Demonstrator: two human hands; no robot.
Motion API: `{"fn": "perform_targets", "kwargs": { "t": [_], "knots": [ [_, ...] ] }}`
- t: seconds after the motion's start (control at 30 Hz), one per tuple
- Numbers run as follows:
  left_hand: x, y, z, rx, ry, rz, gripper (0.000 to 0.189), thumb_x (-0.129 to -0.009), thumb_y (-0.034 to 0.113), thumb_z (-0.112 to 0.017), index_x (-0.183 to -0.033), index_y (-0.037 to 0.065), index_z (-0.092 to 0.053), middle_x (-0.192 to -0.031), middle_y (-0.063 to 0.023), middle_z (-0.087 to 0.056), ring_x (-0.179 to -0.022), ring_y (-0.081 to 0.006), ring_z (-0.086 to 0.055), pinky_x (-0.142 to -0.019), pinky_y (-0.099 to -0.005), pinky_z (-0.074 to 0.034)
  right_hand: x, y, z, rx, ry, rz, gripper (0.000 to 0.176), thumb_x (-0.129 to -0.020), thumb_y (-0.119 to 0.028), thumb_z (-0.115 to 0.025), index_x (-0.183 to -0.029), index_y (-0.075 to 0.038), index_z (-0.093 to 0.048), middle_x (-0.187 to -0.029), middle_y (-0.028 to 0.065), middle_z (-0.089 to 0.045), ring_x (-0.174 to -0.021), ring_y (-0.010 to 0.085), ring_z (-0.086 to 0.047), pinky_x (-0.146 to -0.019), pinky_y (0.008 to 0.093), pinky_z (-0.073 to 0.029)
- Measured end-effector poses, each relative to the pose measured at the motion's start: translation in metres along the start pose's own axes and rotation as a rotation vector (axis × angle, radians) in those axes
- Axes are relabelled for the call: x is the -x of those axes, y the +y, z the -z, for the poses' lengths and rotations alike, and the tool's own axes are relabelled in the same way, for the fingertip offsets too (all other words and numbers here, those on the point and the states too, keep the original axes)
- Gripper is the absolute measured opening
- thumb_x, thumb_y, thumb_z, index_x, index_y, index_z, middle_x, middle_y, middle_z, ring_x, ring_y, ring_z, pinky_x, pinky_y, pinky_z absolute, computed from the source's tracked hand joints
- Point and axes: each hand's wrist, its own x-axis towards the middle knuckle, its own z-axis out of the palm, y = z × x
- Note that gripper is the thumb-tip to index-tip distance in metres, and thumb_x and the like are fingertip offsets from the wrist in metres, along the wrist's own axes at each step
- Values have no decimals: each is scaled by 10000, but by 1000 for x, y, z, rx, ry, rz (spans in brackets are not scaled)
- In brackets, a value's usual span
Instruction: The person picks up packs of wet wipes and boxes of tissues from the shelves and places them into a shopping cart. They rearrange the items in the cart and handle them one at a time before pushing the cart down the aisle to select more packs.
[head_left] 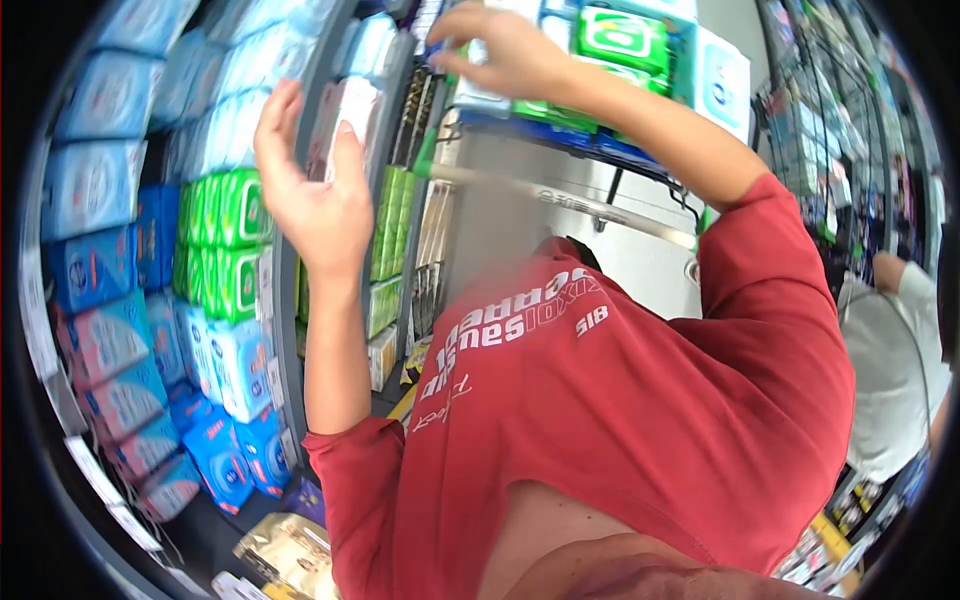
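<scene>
My left hand (315, 190) is raised in front of the shelves at the left, thumb and fingers apart, holding nothing. Behind it stand a pale pink-white pack (350, 120) and stacked green packs (222, 240). At the top, my right hand (495, 50) reaches over the near left corner of a loaded cart, its slightly blurred fingers curved and apart with nothing visible between them. Green packs (622, 38) and a white and light-blue pack (718, 85) lie in the cart to the right of that hand. The cart's handle (560, 198) runs below my right forearm.
Shelves at the left hold blue packs (95, 185), pink-blue packs (110, 340) and blue bags (220, 460). A gold pack (290, 550) lies at the lower left. Another person in a light grey shirt (885, 370) is at the right, near more shelves (830, 130).
</scene>
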Motion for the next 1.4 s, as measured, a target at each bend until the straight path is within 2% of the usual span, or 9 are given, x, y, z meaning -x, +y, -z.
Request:
{"fn": "perform_targets", "kwargs": {
  "t": [0.13, 0.4, 0.7, 0.83, 1.2, 1.23, 1.3, 1.37, 1.4],
  "knots": [
    [4, 24, -78, 331, -310, 185, 429, -811, -8, -634, -1226, -5, -528, -1185, -135, -583, -1113, -248, -577, -991, -367, -435, 50, 31, 123, 215, 120, -394, 317, -843, -195, -635, -1064, 31, -618, -1003, 243, -647, -867, 381, -652, -755, 413, -535],
    [71, 88, -222, 661, -1148, 607, 577, -876, 249, -683, -1309, -64, -467, -1164, -172, -623, -1047, -204, -616, -886, -317, -495, 141, 85, 231, 429, 318, -955, 325, -843, -270, -653, -1002, 13, -678, -914, 207, -681, -881, 301, -666, -775, 379, -514],
    [92, 99, -301, 1115, -968, 1387, 819, -879, 423, -661, -1353, -121, -272, -1217, -293, -529, -1130, -348, -566, -939, -430, -489, 201, 160, 253, -78, 171, -1092, 430, -909, -370, -623, -1126, 0, -657, -1023, 91, -684, -963, 198, -609, -846, 354, -471],
    [90, 93, -310, 1165, -920, 1411, 790, -866, 436, -672, -1328, -98, -318, -1232, -291, -519, -1142, -350, -560, -951, -438, -481, 193, 145, 240, -57, 147, -1052, 493, -890, -478, -592, -1007, -9, -690, -835, 46, -651, -781, 111, -570, -680, 268, -444],
    [95, 110, -272, 1205, -1048, 1255, 621, -809, 457, -730, -1214, 18, -560, -1101, -131, -610, -944, -196, -609, -760, -322, -519, 186, 68, 257, 219, 596, -740, 298, -870, -280, -655, -942, 5, -708, -876, 44, -678, -795, 131, -582, -766, 282, -457],
    [87, 116, -260, 1155, -1008, 1184, 557, -809, 452, -732, -1148, 28, -610, -1004, -82, -636, -844, -159, -615, -699, -296, -523, 192, 69, 264, 272, 582, -529, 271, -869, -236, -644, -983, 5, -698, -957, 54, -673, -827, 146, -598, -810, 296, -466],
    [73, 119, -237, 1106, -879, 1047, 475, -803, 429, -746, -1049, 30, -665, -844, -37, -667, -698, -103, -614, -610, -245, -506, 197, 54, 282, -21, 666, -837, 395, -815, 51, -624, -1206, 17, -583, -1124, 158, -625, -946, 232, -634, -798, 345, -541],
    [73, 108, -226, 1037, -624, 700, 401, -775, 382, -779, -855, -4, -706, -816, -73, -689, -732, -150, -647, -666, -273, -514, 183, 38, 266, 158, 575, -506, 445, -908, -190, -571, -1275, 54, -513, -1185, 194, -595, -991, 298, -630, -825, 424, -550],
    [53, 106, -191, 882, -582, 598, 429, -736, 393, -802, -830, -13, -703, -836, -140, -694, -779, -222, -667, -736, -328, -521, 170, 40, 273, -408, 830, -684, 519, -939, -324, -516, -1286, 61, -500, -1241, 208, -561, -1081, 319, -592, -919, 464, -499]
  ]
}}
